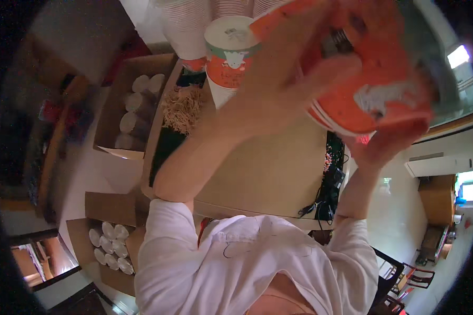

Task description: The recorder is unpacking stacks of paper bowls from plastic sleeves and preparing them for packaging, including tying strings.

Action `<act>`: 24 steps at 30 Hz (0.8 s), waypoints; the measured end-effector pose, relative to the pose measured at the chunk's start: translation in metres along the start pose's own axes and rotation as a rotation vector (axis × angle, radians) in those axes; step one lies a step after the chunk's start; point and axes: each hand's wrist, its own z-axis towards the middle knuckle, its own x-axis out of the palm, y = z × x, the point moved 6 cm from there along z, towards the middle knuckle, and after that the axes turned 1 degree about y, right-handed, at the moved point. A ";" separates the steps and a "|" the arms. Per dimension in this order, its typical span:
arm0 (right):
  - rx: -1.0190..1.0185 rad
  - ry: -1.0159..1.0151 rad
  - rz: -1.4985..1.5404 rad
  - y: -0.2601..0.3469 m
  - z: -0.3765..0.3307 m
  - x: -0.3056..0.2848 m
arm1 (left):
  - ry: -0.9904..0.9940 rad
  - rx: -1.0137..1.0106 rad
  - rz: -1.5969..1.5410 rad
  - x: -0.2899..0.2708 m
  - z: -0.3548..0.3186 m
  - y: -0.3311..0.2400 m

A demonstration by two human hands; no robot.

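Note:
Close to my view, at the upper right, both my hands are on a large orange paper tub (337,102) with a white animal print and a green part. My left hand (278,97) reaches across its near left side, the thumb lying against the orange wall. From below on the right, my right hand (386,144) grips its rim end. The hands and tub are partly blurred, and the far fingers are hidden. Behind my left forearm a similar orange, green and white paper cup (227,76) stands on the table.
Tall stacks of white paper cups (181,29) stand at the back of the tan table (273,168). Tan shreds (183,107) lie at its left. A cardboard box (118,152) and another (110,203) hold clear wrapped stacks. Black cables (323,202) lie at the right edge.

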 end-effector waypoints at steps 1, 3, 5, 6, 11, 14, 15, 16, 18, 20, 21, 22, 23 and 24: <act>0.115 -0.033 -0.006 -0.007 -0.018 -0.002 | -0.069 0.129 0.134 0.005 -0.006 0.008; 0.240 -0.067 -0.025 -0.013 -0.049 -0.007 | 0.001 0.071 0.323 0.027 -0.016 0.017; 0.306 -0.021 -0.081 -0.008 -0.075 -0.002 | 0.071 0.016 0.523 0.045 -0.031 0.028; 0.311 -0.021 -0.082 -0.006 -0.086 -0.001 | 0.092 -0.065 0.512 0.049 -0.039 0.042; 0.652 0.289 0.190 -0.016 -0.147 0.019 | 0.152 -0.471 0.361 0.059 -0.102 0.096; 0.790 0.422 0.379 -0.014 -0.186 0.036 | 0.160 -0.587 0.018 0.058 -0.166 0.134; 0.910 0.442 0.493 -0.014 -0.200 0.039 | 0.149 -0.840 -0.131 0.057 -0.199 0.143; 1.028 0.462 0.617 -0.008 -0.211 0.044 | 0.132 -1.094 -0.279 0.057 -0.231 0.141; 1.089 0.560 0.666 0.004 -0.208 0.049 | 0.130 -1.032 -0.202 0.049 -0.242 0.127; 1.250 0.636 0.656 0.012 -0.209 0.055 | 0.132 -0.971 -0.123 0.047 -0.255 0.113; 1.238 0.703 0.632 0.016 -0.200 0.060 | 0.141 -0.941 -0.037 0.046 -0.266 0.110; 1.225 0.769 0.607 0.017 -0.194 0.063 | 0.150 -0.912 0.048 0.046 -0.273 0.110; 1.166 0.815 0.629 0.017 -0.193 0.066 | 0.148 -0.913 0.050 0.049 -0.280 0.111; 1.061 0.849 0.704 0.021 -0.187 0.068 | 0.065 -0.910 0.045 0.047 -0.285 0.114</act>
